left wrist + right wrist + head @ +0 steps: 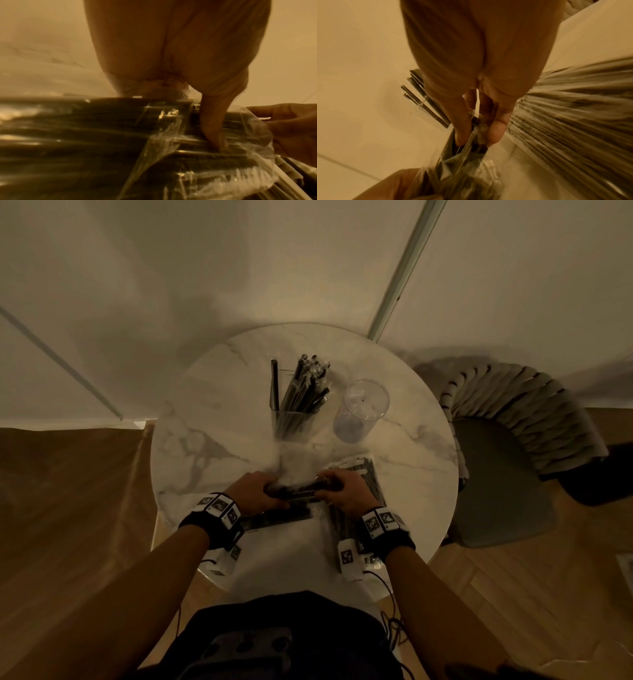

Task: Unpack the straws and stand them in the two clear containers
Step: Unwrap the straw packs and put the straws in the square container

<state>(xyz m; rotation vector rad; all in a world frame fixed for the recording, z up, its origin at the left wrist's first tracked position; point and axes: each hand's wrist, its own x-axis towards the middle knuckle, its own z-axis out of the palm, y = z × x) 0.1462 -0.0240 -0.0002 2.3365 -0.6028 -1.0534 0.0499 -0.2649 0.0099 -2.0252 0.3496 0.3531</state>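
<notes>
Gripping one clear-wrapped pack of dark straws (294, 491) at both ends, near edge of the round marble bench (212, 392). Left hand (255, 491) curled round the left end; left wrist view shows its thumb pressed down onto the film over the straws. Right hand (349, 491) closed on the right end; right wrist view shows thumb and fingers (496, 129) pinching bunched film at the pack mouth, straw ends just below the pinch.

Long axis of the held pack: running left to right between the two hands, roughly level above the bench. Both hands equally near; each owns one end. Judged step: opening or stripping the wrapper. Coming pull likely along that axis, right hand drawing film away while left hand anchors the bundle.

Further packs: one flat on the bench under the left wrist (274, 517), another lying front to back under the right hand (370, 474).

Containers well apart from the hands, toward the far side. Square clear container (291, 422) already holding a leaning bunch of dark straws (305, 388). Round clear container (363, 412) just to its right, apparently without straws. Held pack probably destined for the round one, nearer the right hand.

Risk noted: film slippery and crinkled; straws could slide out loose and scatter.

Chair (513, 446) beside the bench, right.
</notes>
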